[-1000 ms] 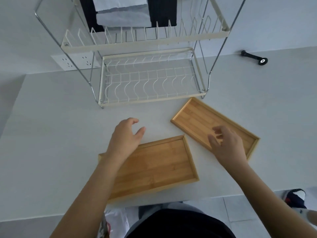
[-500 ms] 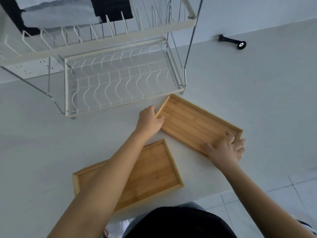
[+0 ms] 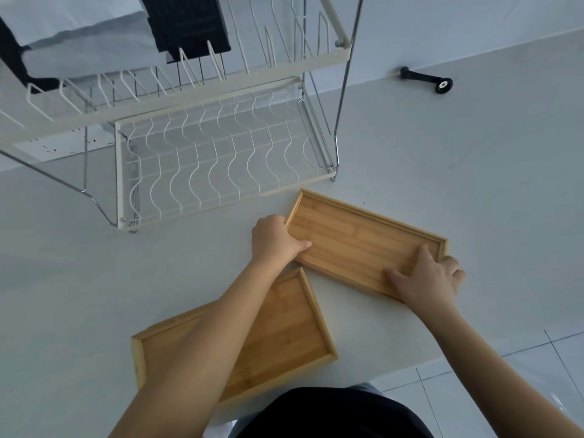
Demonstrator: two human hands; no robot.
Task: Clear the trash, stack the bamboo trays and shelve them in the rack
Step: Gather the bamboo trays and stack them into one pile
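Surface: white table (image 3: pixel 442 172), two-tier wire dish rack (image 3: pixel 218 159) at the back.
Far bamboo tray (image 3: pixel 357 238): flat, just before the rack.
Left hand (image 3: pixel 275 238): curled over its left end, thumb inside.
Right hand (image 3: pixel 426 276): clasps its right corner, thumb inside.
Near bamboo tray (image 3: pixel 284 336): under the left forearm.

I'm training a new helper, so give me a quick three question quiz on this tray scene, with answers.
1. True or false: the two bamboo trays are already stacked.
2. Which tray do both hands grip: A the far one, B the near one?
3. What small object lies at the table's far right?

Key: 1 false. 2 A: left hand and right hand hold the far tray; the near tray lies apart. 3 a black tool.
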